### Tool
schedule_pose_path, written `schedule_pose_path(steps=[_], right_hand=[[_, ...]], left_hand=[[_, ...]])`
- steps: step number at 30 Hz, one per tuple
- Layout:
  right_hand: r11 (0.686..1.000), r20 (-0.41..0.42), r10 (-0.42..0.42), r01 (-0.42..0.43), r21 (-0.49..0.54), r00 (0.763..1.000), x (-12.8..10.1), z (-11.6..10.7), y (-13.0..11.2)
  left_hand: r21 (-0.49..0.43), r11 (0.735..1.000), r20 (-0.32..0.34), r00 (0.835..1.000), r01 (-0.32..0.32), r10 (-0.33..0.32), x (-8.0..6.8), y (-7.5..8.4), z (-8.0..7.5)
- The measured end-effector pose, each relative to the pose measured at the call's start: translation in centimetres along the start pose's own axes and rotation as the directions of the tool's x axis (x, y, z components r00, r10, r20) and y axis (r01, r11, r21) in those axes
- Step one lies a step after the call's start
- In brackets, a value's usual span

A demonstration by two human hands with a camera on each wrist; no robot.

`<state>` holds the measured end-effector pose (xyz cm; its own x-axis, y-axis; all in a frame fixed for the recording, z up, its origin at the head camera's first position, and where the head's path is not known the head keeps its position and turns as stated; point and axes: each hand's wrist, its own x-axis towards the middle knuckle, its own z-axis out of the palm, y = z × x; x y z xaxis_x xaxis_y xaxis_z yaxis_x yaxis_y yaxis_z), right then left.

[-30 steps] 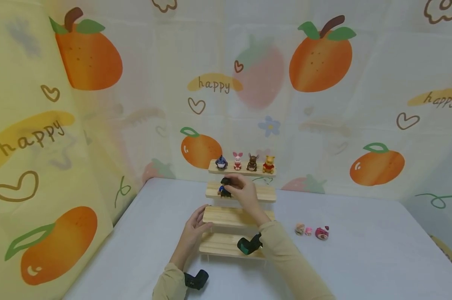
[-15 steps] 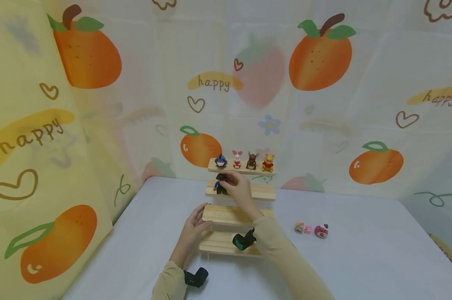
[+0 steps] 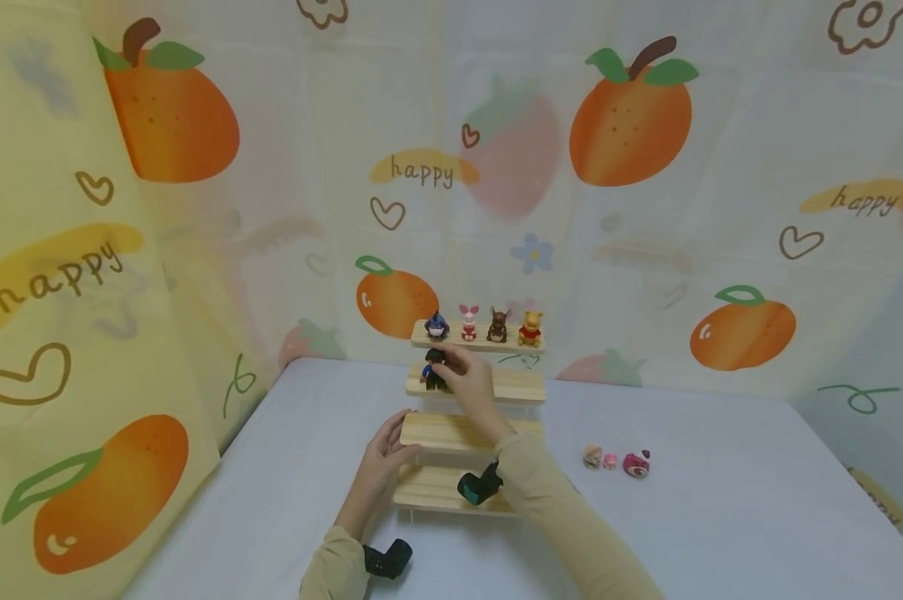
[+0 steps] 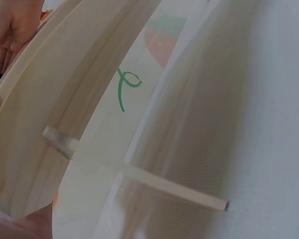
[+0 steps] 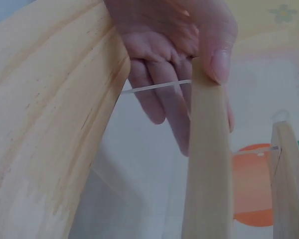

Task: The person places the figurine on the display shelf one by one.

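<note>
In the head view a tiered wooden display shelf stands on the white table. My right hand pinches a small toy figure with a black top and a blue sleeve, at the left end of the second tier from the top. Whether its feet touch the board is too small to tell. My left hand holds the left end of the tier below. In the right wrist view the thumb of that left hand lies over a board's end, with its fingers on the other side.
Along the top tier sit a blue donkey figure, a pink piglet figure, a brown figure and a yellow bear in red. Right of the shelf lie small toys, among them a dark pink one. A printed curtain hangs behind.
My right hand has slid the toy figure a little left along the second tier. The left hand has kept its place on the shelf.
</note>
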<state>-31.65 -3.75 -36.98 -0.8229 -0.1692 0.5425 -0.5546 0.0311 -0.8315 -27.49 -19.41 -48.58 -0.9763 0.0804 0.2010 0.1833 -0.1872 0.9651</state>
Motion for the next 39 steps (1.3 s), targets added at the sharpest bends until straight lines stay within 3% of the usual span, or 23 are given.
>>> schedule_pose_path(steps=[12, 19, 23, 30, 39], right_hand=[[0.999, 0.020, -0.033, 0.033, -0.024, 0.999, 0.0, -0.1, 0.2], [0.999, 0.031, -0.024, 0.025, -0.034, 0.999, -0.1, -0.1, 3.0], [0.998, 0.020, -0.035, 0.036, -0.047, 0.999, -0.1, -0.1, 3.3], [0.999, 0.048, -0.048, 0.049, -0.022, 0.998, -0.1, -0.3, 1.6], [0.999, 0.103, -0.006, 0.001, 0.043, 0.995, -0.7, -0.7, -0.4]], left_hand=[[0.002, 1.000, 0.003, 1.000, -0.013, 0.013, 0.2, 0.1, 0.0], [0.021, 1.000, -0.014, 1.000, 0.006, -0.006, -0.4, -0.4, 0.1], [0.015, 1.000, -0.015, 1.000, -0.007, 0.007, -0.3, -0.3, 0.2], [0.021, 1.000, -0.030, 1.000, -0.001, 0.001, -0.1, 0.0, 0.2], [0.043, 0.998, -0.031, 0.999, 0.035, -0.034, -0.2, 0.0, 0.3]])
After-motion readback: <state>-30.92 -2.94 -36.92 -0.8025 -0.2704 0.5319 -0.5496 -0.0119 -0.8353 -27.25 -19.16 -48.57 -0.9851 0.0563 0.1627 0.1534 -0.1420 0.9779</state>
